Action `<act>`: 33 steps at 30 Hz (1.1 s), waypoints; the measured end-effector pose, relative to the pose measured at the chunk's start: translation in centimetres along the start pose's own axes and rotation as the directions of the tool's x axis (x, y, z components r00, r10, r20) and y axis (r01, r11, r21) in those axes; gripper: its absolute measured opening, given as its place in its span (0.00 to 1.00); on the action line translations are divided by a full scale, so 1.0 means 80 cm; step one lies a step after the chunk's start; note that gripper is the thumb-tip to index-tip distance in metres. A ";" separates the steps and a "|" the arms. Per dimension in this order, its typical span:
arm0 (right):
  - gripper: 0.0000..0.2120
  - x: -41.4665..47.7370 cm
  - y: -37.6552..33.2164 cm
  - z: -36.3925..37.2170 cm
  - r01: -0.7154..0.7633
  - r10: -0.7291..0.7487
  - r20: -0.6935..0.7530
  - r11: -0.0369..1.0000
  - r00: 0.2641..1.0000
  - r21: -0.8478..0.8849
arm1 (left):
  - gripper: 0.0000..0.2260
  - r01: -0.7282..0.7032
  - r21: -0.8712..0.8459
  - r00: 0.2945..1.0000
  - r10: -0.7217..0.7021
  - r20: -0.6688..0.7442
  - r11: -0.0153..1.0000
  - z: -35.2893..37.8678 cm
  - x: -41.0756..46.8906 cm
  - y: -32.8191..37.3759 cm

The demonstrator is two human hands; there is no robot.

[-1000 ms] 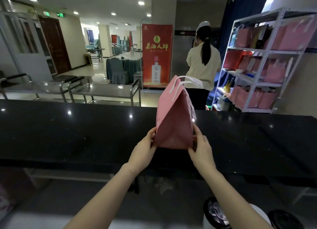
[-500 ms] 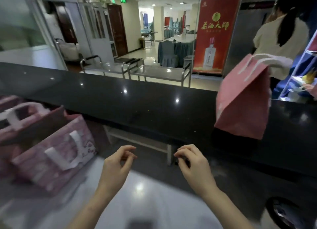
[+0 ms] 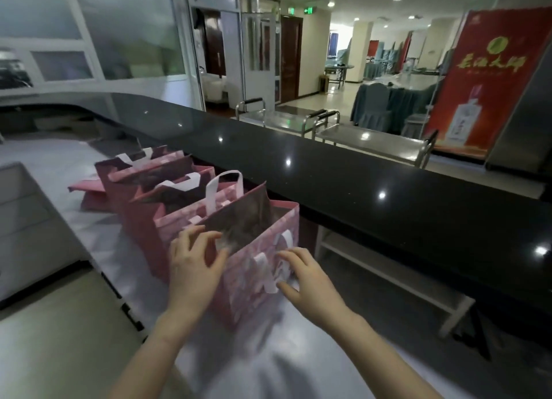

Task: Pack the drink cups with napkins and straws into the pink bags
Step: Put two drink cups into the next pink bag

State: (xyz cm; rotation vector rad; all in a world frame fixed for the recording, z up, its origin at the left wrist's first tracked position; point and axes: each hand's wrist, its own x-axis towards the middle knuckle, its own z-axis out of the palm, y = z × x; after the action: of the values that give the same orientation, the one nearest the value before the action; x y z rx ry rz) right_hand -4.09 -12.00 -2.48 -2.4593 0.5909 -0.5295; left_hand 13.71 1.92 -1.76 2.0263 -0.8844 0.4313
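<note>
Several pink bags [image 3: 143, 186] stand in a row on the white counter [image 3: 263, 368], overlapping, so I cannot tell the exact count. Nearest bag [image 3: 248, 288]: open-topped, interior dark, contents unreadable. My left hand [image 3: 194, 267]: fingers spread at its left rim. My right hand [image 3: 307, 282]: fingers spread against its blurred front face.

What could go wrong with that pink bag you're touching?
1. The bag stands tight against the next bag. Pulling it away might tip the row.
2. Its white handle hangs down by the right hand and could snag fingers.
3. The left hand sits at the open rim. Pressing there might crumple it.
</note>
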 end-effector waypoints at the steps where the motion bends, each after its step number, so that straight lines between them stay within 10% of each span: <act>1: 0.27 0.019 -0.012 0.012 0.018 -0.018 0.011 1.000 1.000 -0.015 | 0.13 0.030 0.009 0.999 -0.031 0.032 0.999 -0.001 0.010 -0.012; 16: 0.13 0.078 -0.034 0.030 0.067 -0.076 -0.005 0.904 0.997 -0.423 | 0.21 0.116 -0.084 0.975 -0.097 0.200 0.990 0.022 0.038 -0.044; 25: 0.12 -0.021 -0.028 -0.032 0.104 -0.165 -0.030 0.742 0.986 -0.663 | 0.21 0.062 -0.270 0.947 0.029 0.321 0.961 0.017 -0.006 0.028; 33: 0.11 -0.189 -0.016 -0.102 -0.020 -0.042 -0.089 0.797 0.995 -0.604 | 0.23 -0.037 -0.424 0.880 0.230 0.416 0.905 0.016 -0.106 0.138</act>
State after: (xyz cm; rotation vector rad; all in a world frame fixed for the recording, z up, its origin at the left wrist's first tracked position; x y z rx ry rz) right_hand -20.14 -6.72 0.93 -3.0543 0.9016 -0.5264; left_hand -0.14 0.36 -1.11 1.6991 -1.2925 -0.1698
